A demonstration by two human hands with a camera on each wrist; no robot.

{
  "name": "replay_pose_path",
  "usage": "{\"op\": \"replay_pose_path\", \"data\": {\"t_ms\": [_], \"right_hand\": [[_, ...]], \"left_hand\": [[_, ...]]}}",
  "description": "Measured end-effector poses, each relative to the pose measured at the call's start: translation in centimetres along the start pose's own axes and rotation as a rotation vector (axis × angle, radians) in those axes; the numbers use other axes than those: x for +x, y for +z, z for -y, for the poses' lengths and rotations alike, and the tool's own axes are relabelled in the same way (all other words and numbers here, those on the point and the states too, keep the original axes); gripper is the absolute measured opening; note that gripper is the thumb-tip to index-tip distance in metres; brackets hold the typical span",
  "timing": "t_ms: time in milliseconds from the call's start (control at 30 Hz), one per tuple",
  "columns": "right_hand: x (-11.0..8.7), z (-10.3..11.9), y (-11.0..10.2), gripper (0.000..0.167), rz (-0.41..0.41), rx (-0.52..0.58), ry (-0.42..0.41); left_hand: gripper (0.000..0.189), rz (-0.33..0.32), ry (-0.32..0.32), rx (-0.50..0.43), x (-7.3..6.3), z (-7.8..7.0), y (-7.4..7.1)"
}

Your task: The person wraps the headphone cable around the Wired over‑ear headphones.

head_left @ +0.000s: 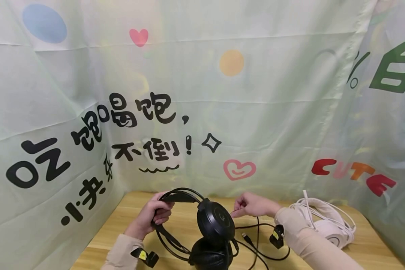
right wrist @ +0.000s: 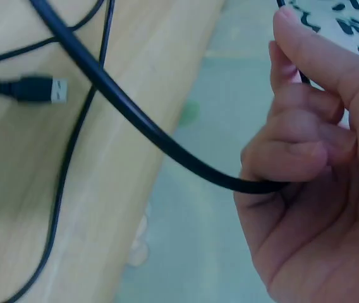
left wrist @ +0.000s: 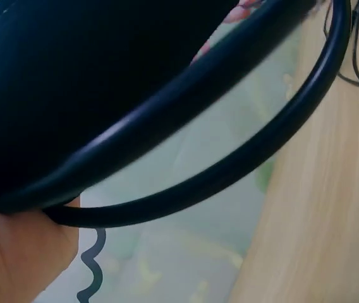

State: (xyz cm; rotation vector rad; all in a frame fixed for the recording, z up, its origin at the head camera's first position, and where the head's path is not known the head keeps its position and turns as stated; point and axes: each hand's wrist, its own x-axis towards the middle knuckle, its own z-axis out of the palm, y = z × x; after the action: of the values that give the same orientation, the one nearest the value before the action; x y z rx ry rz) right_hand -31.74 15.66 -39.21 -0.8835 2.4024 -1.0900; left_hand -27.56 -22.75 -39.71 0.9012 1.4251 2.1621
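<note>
Black over-ear headphones (head_left: 216, 221) are tilted above the wooden table, their lower ear cup cut by the bottom of the head view. My left hand (head_left: 154, 212) grips them by the headband (head_left: 180, 197). Close up in the left wrist view, two dark curved headband tubes (left wrist: 186, 205) run out from the hand. On the other side, my right hand (head_left: 254, 205) holds a black cable (right wrist: 148, 129), which passes between its curled fingers, thumb and forefinger pinched together. Below that hand, the cable's USB plug (head_left: 244, 236) lies loose on the table.
White headphones (head_left: 334, 232) with a white cord wound about them lie at the table's right, beside my right forearm. Loops of black cable spread over the wooden table (head_left: 128, 210). A printed cloth (head_left: 273, 123) hangs behind and at both sides.
</note>
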Motion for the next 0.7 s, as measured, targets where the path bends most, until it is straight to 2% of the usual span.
{"op": "replay_pose_path", "data": {"t_ms": [133, 267, 500, 600, 700], "right_hand": [[-0.1, 0.1, -1.1, 0.031, -0.073, -0.082, -0.026], [0.3, 0.5, -1.6, 0.035, -0.157, -0.187, -0.026], [1.1, 1.7, -1.5, 0.067, -0.383, -0.351, 0.133], [1.1, 2.4, -1.6, 0.071, -0.440, -0.440, 0.175], [1.2, 3.1, -1.8, 0.074, -0.464, -0.498, 0.199]], "left_hand": [[0.023, -0.008, -0.018, 0.063, 0.4, -0.5, 0.0], [0.023, -0.006, -0.022, 0.108, 1.0, -1.0, 0.2], [0.024, 0.007, -0.052, 0.266, 2.2, -1.9, 1.2], [0.029, 0.000, -0.073, 0.346, 2.5, -2.3, 1.5], [0.032, -0.022, -0.097, 0.422, 2.9, -2.6, 1.8]]}}
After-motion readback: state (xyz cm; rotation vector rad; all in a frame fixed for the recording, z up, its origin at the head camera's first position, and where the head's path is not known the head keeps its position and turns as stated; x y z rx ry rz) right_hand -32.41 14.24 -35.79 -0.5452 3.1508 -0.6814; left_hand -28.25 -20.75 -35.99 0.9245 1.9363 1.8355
